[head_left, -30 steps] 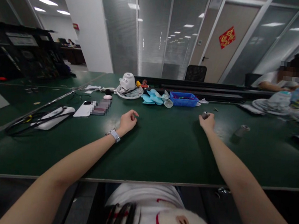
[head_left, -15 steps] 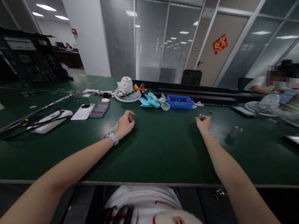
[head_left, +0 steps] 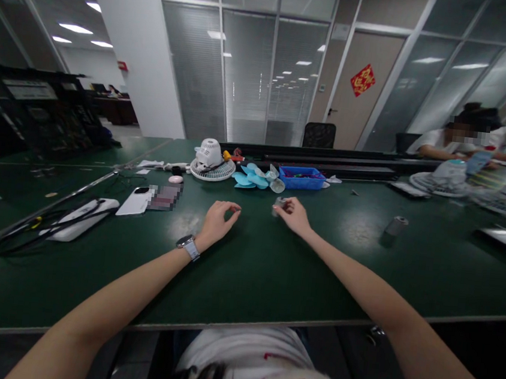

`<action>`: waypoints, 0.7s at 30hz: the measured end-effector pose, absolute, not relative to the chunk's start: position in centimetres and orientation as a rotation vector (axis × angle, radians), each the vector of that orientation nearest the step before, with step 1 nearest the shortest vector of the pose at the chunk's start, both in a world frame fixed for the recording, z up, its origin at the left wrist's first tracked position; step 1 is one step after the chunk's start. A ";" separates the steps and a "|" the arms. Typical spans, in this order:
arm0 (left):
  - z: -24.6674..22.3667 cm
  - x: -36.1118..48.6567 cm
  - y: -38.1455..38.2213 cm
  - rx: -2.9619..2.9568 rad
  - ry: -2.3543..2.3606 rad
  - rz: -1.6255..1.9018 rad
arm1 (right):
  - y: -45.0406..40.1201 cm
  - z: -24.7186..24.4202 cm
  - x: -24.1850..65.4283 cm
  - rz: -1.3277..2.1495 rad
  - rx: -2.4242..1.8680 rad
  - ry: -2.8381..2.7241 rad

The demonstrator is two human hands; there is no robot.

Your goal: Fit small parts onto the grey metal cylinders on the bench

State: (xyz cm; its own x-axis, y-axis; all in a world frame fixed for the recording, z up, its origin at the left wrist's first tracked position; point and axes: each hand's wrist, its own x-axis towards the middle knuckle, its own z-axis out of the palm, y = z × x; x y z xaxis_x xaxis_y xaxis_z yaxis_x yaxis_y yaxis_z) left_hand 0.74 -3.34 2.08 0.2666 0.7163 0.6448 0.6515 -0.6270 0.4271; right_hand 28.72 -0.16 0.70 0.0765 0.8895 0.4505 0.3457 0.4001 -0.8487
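My right hand (head_left: 294,215) is closed around a small grey cylindrical part (head_left: 278,205), held a little above the green table near its middle. Much of that part is hidden by my fingers, and it looks blurred. Facing it from the left is my left hand (head_left: 220,222), its fingers curved and the thumb apart, with nothing visible in it. A similar grey metal cylinder (head_left: 396,225) stands upright on the table to the right of my right forearm.
Behind my hands lie light-blue fan blades (head_left: 249,177), a blue bin (head_left: 303,178) of small parts and a white fan piece (head_left: 210,155). On the left are a white phone (head_left: 134,202) and a cabled white device (head_left: 82,220). People sit at the far right.
My right hand has moved left with the grey part, toward my left hand. My left hand has shifted slightly to the right.
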 end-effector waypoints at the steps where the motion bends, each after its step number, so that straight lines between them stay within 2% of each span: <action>1: 2.3 1.1 -3.9 2.465 1.278 1.322 | -1.1 0.5 26.8 0.647 -1.091 -1.571; 4: 3.0 2.3 -5.5 2.454 1.209 1.298 | -3.5 0.2 23.1 0.756 -0.965 -1.716; 9: 3.4 4.4 -6.3 2.322 1.095 1.220 | -4.9 0.4 22.6 0.745 -0.937 -1.833; 21: 5.1 4.8 -4.6 1.949 1.121 1.489 | -5.1 0.4 22.7 0.710 -0.970 -1.867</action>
